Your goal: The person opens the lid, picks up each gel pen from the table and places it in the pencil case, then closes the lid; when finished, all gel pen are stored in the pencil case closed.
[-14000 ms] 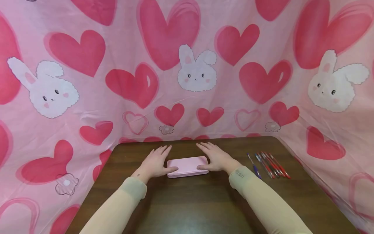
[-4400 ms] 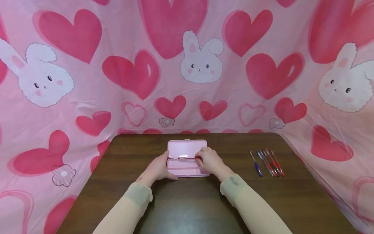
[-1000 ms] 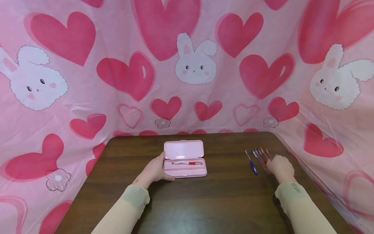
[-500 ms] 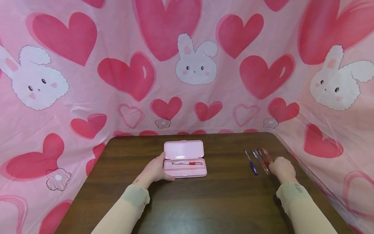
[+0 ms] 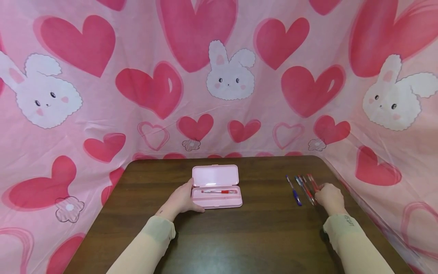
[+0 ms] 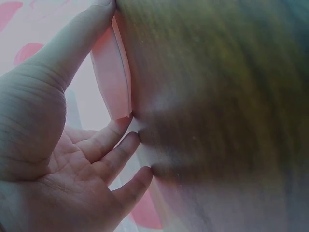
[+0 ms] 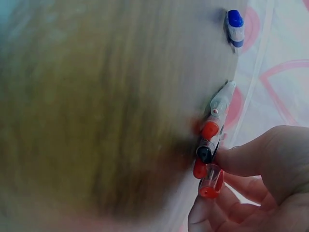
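Observation:
My left hand (image 5: 182, 198) holds the left end of an open pink pencil case (image 5: 215, 176), thumb at the near edge and fingers round the far side. In the left wrist view, several fingertips touch the table beside the case (image 6: 110, 77). A clear pen with a red grip (image 5: 226, 191) lies in the case's back compartment. At the right, my right hand (image 5: 330, 198) pinches a red pen (image 7: 211, 183) at the edge of a row. Close beside my thumb are a black-ended pen (image 7: 204, 153) and another red-ended pen (image 7: 210, 129). My hand partly hides the row.
A blue pen (image 5: 296, 197) lies slightly apart, left of the row. The dark wooden table (image 5: 219, 236) reaches back to a pink cloth (image 5: 267, 99) with hearts and rabbits, which hangs round its back and sides.
Earlier the pencil case was shut, then opened, and a red pen was put in. My right hand has since moved to the pens, shifting them slightly. My left hand stays at the case.

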The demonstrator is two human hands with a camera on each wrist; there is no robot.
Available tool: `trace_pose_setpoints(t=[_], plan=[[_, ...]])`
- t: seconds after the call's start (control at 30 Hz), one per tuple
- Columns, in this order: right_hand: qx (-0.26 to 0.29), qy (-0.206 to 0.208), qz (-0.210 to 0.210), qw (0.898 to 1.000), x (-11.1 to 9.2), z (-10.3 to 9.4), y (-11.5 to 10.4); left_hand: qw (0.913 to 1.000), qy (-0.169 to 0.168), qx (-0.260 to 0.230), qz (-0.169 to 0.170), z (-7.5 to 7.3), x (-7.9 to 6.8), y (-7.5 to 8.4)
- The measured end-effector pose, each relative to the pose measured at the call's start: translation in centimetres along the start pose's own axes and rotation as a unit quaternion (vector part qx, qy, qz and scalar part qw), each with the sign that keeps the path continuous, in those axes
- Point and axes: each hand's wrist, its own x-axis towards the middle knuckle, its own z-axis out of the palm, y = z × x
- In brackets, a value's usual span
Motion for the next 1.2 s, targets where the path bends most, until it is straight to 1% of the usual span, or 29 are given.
trace_pose_setpoints(t=[0.13,0.27,0.37,0.47,0.53,0.6,0.77,0.83,1.0,1.2], plan=[[0.009,0.006,0.010,1.000,0.0,0.0,-0.2,1.0000,-0.002,-0.001,0.004,-0.1,-0.2,0.1],[0.014,0.017,0.000,1.000,0.1,0.3,-0.6,0.9998,0.004,0.011,0.014,-0.2,-0.3,0.2],[0.015,0.027,-0.018,0.999,0.0,0.4,-1.2,0.9998,0.007,0.010,0.015,-0.3,-0.3,0.1],[0.015,0.042,-0.034,0.998,-0.1,0.4,-2.0,0.9999,0.002,-0.002,0.010,-0.3,-0.3,0.0],[0.015,0.051,-0.044,0.998,-0.2,0.5,-2.5,1.0000,-0.003,-0.002,0.005,-0.3,-0.3,0.0],[0.019,0.060,-0.053,0.997,-0.3,0.6,-3.0,0.9999,-0.004,0.009,0.005,-0.3,-0.3,0.0],[0.034,0.085,-0.085,0.992,-0.7,0.8,-4.5,0.9999,-0.004,0.010,0.004,-0.3,-0.4,0.1],[0.036,0.092,-0.101,0.990,-0.9,0.8,-5.1,1.0000,-0.005,0.000,0.000,-0.2,-0.4,0.1],[0.035,0.093,-0.129,0.987,-1.4,0.9,-6.7,1.0000,-0.002,0.006,-0.002,0.0,-0.2,0.1],[0.040,0.100,-0.151,0.983,-2.0,1.1,-8.6,1.0000,0.001,-0.001,-0.004,0.1,-0.1,0.2]])
